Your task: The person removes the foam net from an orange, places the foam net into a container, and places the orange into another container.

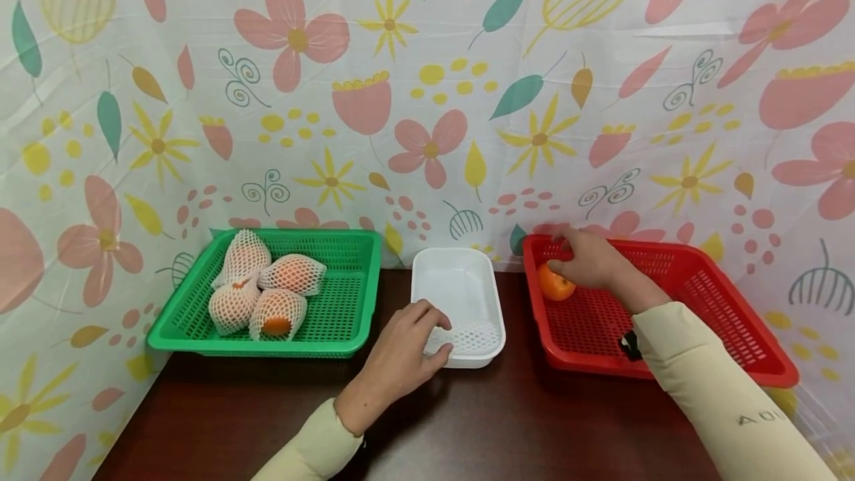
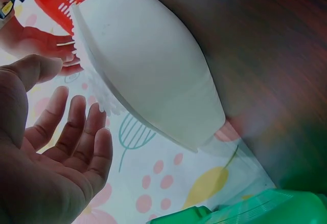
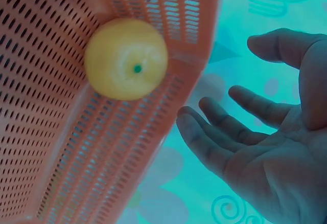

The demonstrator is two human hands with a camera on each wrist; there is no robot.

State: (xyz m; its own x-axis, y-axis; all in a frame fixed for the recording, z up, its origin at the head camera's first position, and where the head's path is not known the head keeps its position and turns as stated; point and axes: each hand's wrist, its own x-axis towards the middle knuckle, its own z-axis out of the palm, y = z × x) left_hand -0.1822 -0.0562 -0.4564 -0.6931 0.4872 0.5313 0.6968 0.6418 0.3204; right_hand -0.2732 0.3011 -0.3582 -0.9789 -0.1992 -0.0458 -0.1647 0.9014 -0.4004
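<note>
An orange (image 1: 556,284) lies in the back left corner of the red basket (image 1: 668,370); the right wrist view shows the same orange (image 3: 125,63) with its green stem spot. My right hand (image 1: 591,258) hovers over that corner with fingers spread, and in the right wrist view the right hand (image 3: 265,142) is apart from the fruit. By the near left side of the white basket (image 1: 457,288) is my left hand (image 1: 407,351), fingers loosely bent and holding nothing. The left wrist view shows a gap between the left hand's palm and fingers (image 2: 76,132).
At the left stands a green basket (image 1: 341,347) with several fruits (image 1: 277,314) in white foam nets. All three baskets sit on a dark wooden table (image 1: 267,407). Behind them hangs a flowered cloth (image 1: 427,95).
</note>
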